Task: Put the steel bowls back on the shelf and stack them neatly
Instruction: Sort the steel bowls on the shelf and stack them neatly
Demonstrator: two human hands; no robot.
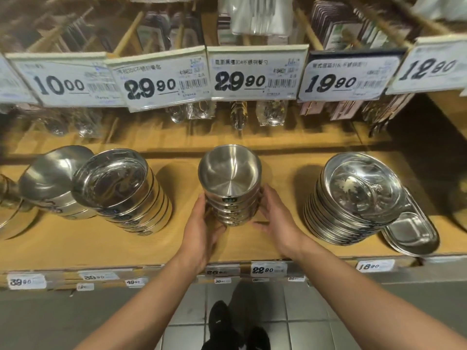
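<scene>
A stack of several small steel bowls [231,188] stands upright in the middle of the wooden shelf [227,248]. My left hand [202,228] cups the stack's left side, with fingers curled round its lower bowls. My right hand [275,221] touches the right side of the stack, fingers spread along it and the thumb low near the base. The top bowl is open and empty.
A stack of wider steel bowls [118,193] leans to the left of the middle stack, with more bowls [53,178] beyond it. To the right stand stacked steel plates [353,198] and an oval tray [412,233]. Price tags [255,72] hang above; packaged cutlery hangs behind them.
</scene>
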